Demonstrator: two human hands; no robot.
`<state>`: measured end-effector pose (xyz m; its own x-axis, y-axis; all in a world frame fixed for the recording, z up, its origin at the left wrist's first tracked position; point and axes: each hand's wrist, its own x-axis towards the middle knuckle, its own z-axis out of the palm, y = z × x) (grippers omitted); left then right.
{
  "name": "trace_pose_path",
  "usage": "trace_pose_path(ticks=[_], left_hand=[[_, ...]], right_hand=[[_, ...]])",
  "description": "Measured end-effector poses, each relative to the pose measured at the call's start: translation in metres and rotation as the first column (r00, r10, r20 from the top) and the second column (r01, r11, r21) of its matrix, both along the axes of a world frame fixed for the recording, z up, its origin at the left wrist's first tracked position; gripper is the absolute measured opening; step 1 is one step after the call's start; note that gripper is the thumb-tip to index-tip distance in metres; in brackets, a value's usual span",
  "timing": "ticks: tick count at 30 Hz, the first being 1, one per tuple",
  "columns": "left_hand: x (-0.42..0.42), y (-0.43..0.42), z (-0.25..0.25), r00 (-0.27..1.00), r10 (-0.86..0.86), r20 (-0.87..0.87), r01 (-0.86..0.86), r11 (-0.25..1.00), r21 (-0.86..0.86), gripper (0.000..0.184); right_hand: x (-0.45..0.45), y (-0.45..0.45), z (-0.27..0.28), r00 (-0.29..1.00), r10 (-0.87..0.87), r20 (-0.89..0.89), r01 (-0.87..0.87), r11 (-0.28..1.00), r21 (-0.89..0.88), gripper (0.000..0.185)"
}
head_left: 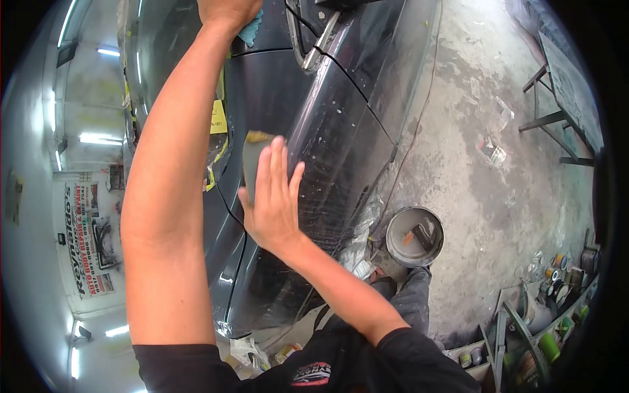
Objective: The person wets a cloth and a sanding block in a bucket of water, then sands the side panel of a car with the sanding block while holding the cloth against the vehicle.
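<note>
My right hand [275, 206] lies with its fingers stretched out over a sheet of grey sandpaper [251, 160], pressing it to the dark car body [327, 150]. One corner of the sheet curls up, showing a yellowish-brown back. At the top edge of the view, my left hand [229, 9] rests over the car with a blue cloth [251, 29] bunched beneath it; its fingertips are out of frame. Pale specks and wet-looking streaks mark the panel beside my right hand. A yellow label [218, 116] and strips of masking tape sit along the glass.
A round bucket [415, 213] with murky liquid and a dark block stands on the concrete floor [472, 223] by my leg. A metal-legged table [567, 92] is at upper right. Cans and a rack [524, 334] fill the lower right. A printed banner [88, 239] hangs left.
</note>
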<state>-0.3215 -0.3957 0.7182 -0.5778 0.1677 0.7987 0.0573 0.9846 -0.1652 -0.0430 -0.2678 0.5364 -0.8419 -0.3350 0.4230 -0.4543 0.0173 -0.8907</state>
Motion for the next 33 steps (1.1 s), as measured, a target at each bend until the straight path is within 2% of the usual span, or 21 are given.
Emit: trace_pose_path(ticks=[3,4,6,8,10,12,15,17,18,21,24,25,27,28,30,32,33], left_hand=[[0.002,-0.001,-0.001,1.0,0.01,0.004,-0.01,1.0,-0.006,0.028],[0.002,0.0,0.001,1.0,0.004,0.004,-0.004,1.0,-0.005,0.029],[0.005,-0.001,0.0,1.0,0.0,0.019,0.0,1.0,0.001,0.029],[0.004,0.001,0.003,1.0,-0.012,0.028,0.012,1.0,0.009,0.029],[0.003,0.002,0.003,0.999,-0.026,0.021,0.026,1.0,0.004,0.029],[0.0,0.004,0.004,0.999,-0.037,0.011,0.037,0.999,-0.005,0.029],[0.004,0.002,-0.001,0.998,-0.066,-0.006,0.066,0.998,0.015,0.028],[-0.001,-0.001,-0.001,0.994,-0.11,-0.027,0.112,0.992,0.055,0.027],[-0.002,-0.007,-0.001,0.994,-0.103,-0.038,0.105,0.993,0.061,0.026],[0.0,-0.007,-0.008,0.994,-0.098,-0.055,0.101,0.993,0.054,0.025],[0.026,-0.001,-0.005,0.989,-0.117,0.09,0.118,0.993,-0.011,0.026],[0.036,-0.009,-0.007,0.976,-0.161,0.144,0.172,0.983,-0.067,0.03],[0.078,-0.008,-0.012,0.981,-0.15,0.121,0.154,0.988,-0.023,0.024],[0.101,-0.008,-0.012,0.984,-0.149,0.102,0.15,0.989,-0.004,0.023],[0.162,-0.029,-0.009,0.978,0.019,0.208,-0.043,0.993,0.111,0.039],[0.234,-0.038,-0.001,0.98,0.145,0.133,-0.151,0.988,0.034,0.033],[0.272,-0.047,-0.001,0.974,0.163,0.159,-0.174,0.983,0.058,0.033]], right_hand=[[-0.095,-0.011,0.018,0.983,-0.185,0.002,0.185,0.983,0.006,0.075],[-0.123,-0.014,0.02,0.982,-0.188,0.033,0.189,0.981,-0.034,0.073],[-0.122,-0.013,0.019,0.983,-0.18,0.04,0.181,0.982,-0.051,0.073],[-0.072,-0.006,0.01,0.99,-0.137,-0.039,0.138,0.99,0.018,0.076],[-0.004,0.003,0.002,1.0,-0.001,0.003,0.001,0.997,-0.073,0.082],[-0.001,0.005,-0.002,0.999,0.037,-0.017,-0.037,0.999,-0.01,0.081],[-0.1,-0.006,0.008,0.974,-0.203,-0.097,0.208,0.977,0.048,0.073],[-0.144,-0.01,0.012,0.975,-0.218,-0.034,0.217,0.976,-0.024,0.066],[-0.141,-0.009,0.013,0.985,-0.174,0.0,0.173,0.984,-0.045,0.067],[-0.074,-0.01,0.003,0.982,-0.173,-0.074,0.174,0.985,0.014,0.077],[0.049,-0.006,0.004,0.999,-0.044,-0.014,0.045,0.995,0.091,0.089],[0.077,-0.007,0.001,1.0,-0.013,-0.005,0.014,0.992,0.125,0.091],[0.116,-0.006,0.0,0.998,0.054,0.011,-0.055,0.98,0.191,0.094],[0.111,-0.005,0.003,1.0,0.021,-0.014,-0.017,0.978,0.209,0.093],[0.085,-0.006,0.012,0.998,-0.043,-0.055,0.056,0.967,0.248,0.09],[0.027,-0.014,0.019,0.983,-0.183,-0.033,0.186,0.96,0.207,0.084],[0.002,-0.015,0.02,0.982,-0.189,-0.002,0.187,0.969,0.162,0.081]])
